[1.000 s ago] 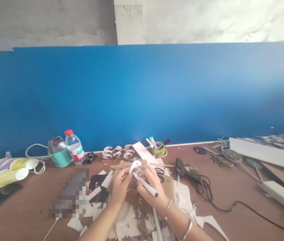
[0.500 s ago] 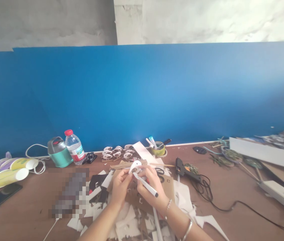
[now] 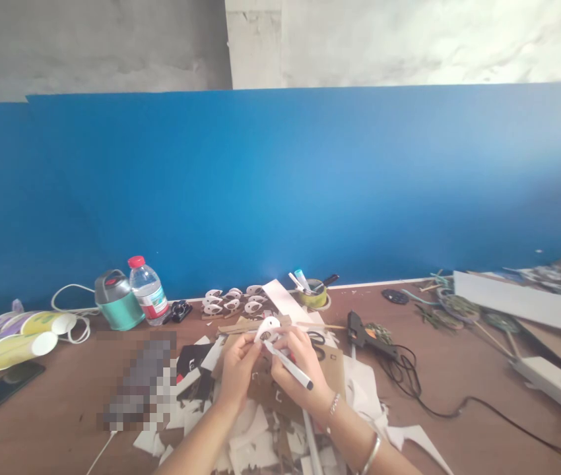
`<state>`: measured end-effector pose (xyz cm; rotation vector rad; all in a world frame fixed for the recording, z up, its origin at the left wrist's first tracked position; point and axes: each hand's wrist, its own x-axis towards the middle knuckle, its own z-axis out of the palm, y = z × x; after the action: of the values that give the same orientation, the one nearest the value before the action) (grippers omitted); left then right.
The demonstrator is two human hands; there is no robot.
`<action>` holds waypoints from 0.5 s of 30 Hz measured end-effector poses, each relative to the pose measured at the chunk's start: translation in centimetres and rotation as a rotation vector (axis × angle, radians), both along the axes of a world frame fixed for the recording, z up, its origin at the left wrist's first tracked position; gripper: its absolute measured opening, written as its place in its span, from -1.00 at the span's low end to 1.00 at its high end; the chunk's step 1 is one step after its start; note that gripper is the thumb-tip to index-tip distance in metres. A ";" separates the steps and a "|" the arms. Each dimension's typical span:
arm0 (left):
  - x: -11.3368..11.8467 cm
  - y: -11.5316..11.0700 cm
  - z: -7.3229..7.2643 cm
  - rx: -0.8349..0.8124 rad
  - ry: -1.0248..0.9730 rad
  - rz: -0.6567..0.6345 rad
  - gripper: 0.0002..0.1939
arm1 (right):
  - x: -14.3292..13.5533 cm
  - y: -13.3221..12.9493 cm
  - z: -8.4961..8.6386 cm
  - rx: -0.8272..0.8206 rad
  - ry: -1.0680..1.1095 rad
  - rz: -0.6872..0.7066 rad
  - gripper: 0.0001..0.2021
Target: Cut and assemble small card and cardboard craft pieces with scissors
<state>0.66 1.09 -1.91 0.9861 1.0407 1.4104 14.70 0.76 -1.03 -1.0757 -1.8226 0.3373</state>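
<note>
Near the middle of the table, my left hand (image 3: pixel 239 367) pinches a small white paper bird (image 3: pixel 270 323) with a dark eye dot and striped wing. My right hand (image 3: pixel 298 364) holds a white marker (image 3: pixel 294 371) with a black end, its other end close to the bird; the right fingers also touch or nearly touch the bird's right side. Behind the hands stand several similar white birds (image 3: pixel 231 305) in rows. White paper scraps (image 3: pixel 253 448) and a brown cardboard piece (image 3: pixel 334 369) lie under and around both hands.
Black scissors (image 3: pixel 318 347) and a black glue gun (image 3: pixel 360 333) with a trailing cord lie to the right. A tape roll (image 3: pixel 313 299) holds pens. Left are a water bottle (image 3: pixel 148 290), a teal device (image 3: pixel 120 309), paper cups (image 3: pixel 20 349) and a phone (image 3: pixel 0 394).
</note>
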 end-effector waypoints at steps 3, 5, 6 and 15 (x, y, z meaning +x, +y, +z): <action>0.0 0.1 -0.2 0.006 -0.005 -0.003 -0.70 | 0.1 0.0 0.1 -0.002 0.008 0.005 -0.80; 0.0 0.1 -0.3 0.007 -0.013 -0.003 -0.71 | 0.1 0.0 0.2 -0.010 0.010 0.006 -0.80; 0.0 0.1 -0.3 0.008 -0.017 -0.002 -0.71 | 0.0 0.0 0.2 -0.014 0.011 0.005 -0.80; -0.1 0.1 -0.3 -0.003 -0.030 -0.006 -0.70 | -0.1 0.1 -0.2 -0.007 -0.024 -0.035 -0.78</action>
<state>0.57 1.20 -2.23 0.9624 1.0170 1.4137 14.60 0.87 -1.21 -1.1192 -1.8230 0.3116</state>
